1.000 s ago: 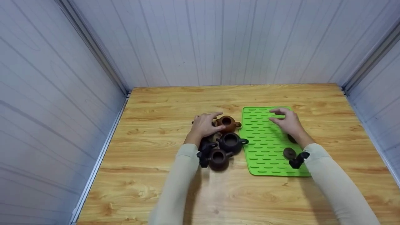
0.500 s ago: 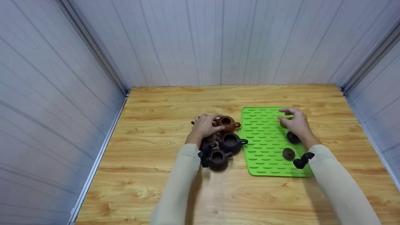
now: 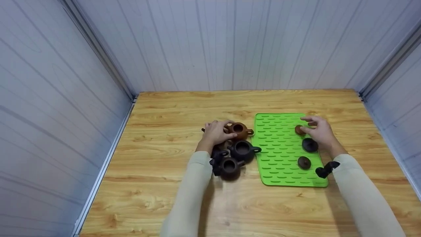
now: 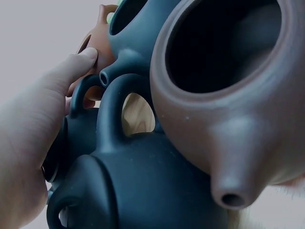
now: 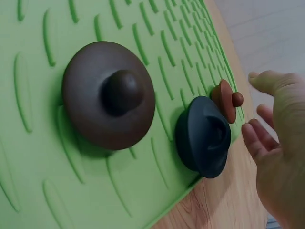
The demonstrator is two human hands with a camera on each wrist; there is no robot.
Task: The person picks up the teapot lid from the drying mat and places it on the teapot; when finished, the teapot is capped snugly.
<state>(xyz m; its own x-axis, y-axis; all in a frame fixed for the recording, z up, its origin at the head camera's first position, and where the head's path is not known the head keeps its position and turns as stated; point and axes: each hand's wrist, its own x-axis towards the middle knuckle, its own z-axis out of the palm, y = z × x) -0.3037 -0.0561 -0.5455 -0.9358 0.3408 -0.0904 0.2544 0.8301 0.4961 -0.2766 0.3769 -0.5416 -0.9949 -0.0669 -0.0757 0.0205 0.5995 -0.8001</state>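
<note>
My left hand (image 3: 215, 132) grips a reddish-brown teapot (image 3: 242, 134) at its left side, thumb on the body near the open mouth. Under and beside this hand are darker teapots, partly hidden: a black lidless teapot (image 3: 252, 155), a dark brown lidless teapot (image 3: 230, 174) and a black teapot with its lid on (image 4: 152, 176). Over the right edge of the green mat, my right hand (image 3: 321, 133) has parted fingers and holds nothing. Closest to its fingertips is a reddish-brown lid (image 3: 298, 130). A black lid (image 3: 309, 145) and a dark brown lid (image 3: 304, 162) lie nearer.
The green ridged mat (image 3: 276, 148) lies right of the teapots on a wooden table (image 3: 148, 148). White panelled walls (image 3: 217, 46) close in the back and both sides. A small black camera sits on each wrist.
My right hand has moved right across the mat, bringing the reddish-brown lid and the rest of the black lid into view. The left hand and the teapots have barely moved.
</note>
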